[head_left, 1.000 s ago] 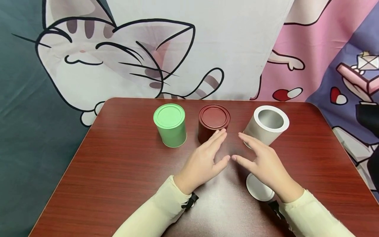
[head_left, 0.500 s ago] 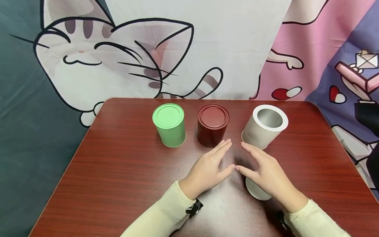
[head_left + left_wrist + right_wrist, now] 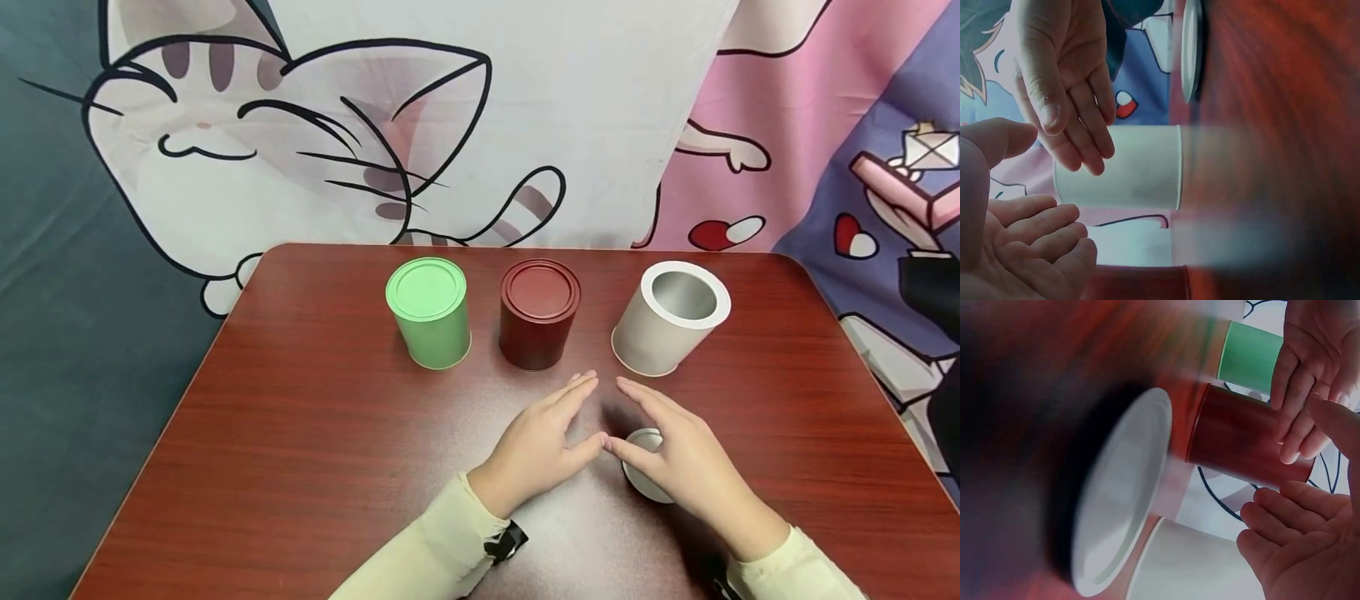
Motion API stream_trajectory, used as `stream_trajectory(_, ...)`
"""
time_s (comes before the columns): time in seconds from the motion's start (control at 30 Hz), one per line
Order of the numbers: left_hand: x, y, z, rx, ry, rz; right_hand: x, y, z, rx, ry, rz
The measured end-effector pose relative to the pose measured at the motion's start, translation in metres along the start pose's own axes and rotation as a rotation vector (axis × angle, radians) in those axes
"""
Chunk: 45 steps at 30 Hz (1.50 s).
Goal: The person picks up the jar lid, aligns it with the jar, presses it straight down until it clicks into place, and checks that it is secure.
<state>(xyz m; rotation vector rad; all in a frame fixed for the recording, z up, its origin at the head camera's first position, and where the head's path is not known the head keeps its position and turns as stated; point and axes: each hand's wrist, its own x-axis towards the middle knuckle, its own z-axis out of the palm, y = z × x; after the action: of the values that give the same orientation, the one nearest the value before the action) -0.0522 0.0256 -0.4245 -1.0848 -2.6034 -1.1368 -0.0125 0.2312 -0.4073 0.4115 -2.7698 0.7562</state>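
My left hand (image 3: 536, 450) and right hand (image 3: 686, 458) hover over the table with palms facing and fingers stretched out. Their thumb tips meet in the head view; neither hand holds anything. Behind them stands a dark red can (image 3: 538, 321) with its lid on. To its left is a green can (image 3: 429, 321), lidded too. A white can (image 3: 660, 333) on the right has no lid and shows its hollow inside. The round white lid (image 3: 643, 483) lies on the table, partly hidden beneath my right hand; the right wrist view shows this lid (image 3: 1124, 494) up close.
The reddish-brown wooden table (image 3: 277, 450) ends just behind the row of cans. A cat-print cloth (image 3: 300, 192) hangs behind it, and a dark object (image 3: 933, 292) stands beyond the right edge.
Both hands have drawn back from the cans towards me and shifted slightly right, and their thumb tips have come together. The cans and the lid have stayed in place.
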Motion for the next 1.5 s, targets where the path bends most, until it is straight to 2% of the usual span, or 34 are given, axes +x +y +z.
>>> stream_trajectory(0.23, -0.002, 0.002, 0.008, 0.016, -0.032, 0.000, -0.009, 0.002, 0.003, 0.014, 0.035, -0.016)
stream_trajectory(0.43, -0.001, 0.005, 0.016, 0.016, -0.091, -0.013, -0.018, 0.006, 0.001, 0.011, 0.064, -0.008)
stream_trajectory(0.77, -0.001, -0.001, 0.022, 0.013, -0.193, -0.073, -0.032, 0.014, 0.003, -0.005, 0.053, 0.023)
stream_trajectory(1.13, -0.004, -0.008, 0.029, 0.133, -0.298, -0.007, -0.043, 0.023, 0.006, -0.024, 0.017, 0.034)
stream_trajectory(1.27, -0.005, -0.009, 0.031, 0.149, -0.337, 0.010, -0.046, 0.027, 0.004, -0.029, -0.005, 0.052)
stream_trajectory(1.5, -0.004, -0.008, 0.034, 0.162, -0.342, 0.019, -0.051, 0.032, 0.002, -0.015, -0.024, 0.076)
